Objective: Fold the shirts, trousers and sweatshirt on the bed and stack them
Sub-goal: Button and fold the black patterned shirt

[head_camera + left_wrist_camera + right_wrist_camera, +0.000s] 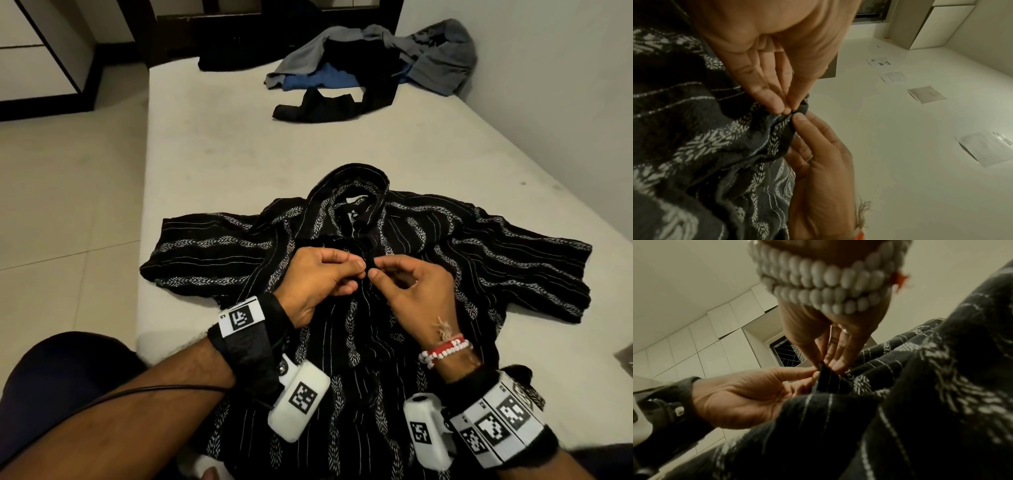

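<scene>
On the near end of the pale, smooth bed (219,144), a black woven short-sleeved shirt (513,260) with white stitched stripes and leaf-like bands lies front up, sleeves spread. The left hand (318,277) and right hand (414,291) meet at its front opening, each pinching a raised fold of the cloth between thumb and fingertips. A rumpled heap of grey, blue and black clothes (373,65) lies at the far end.
</scene>
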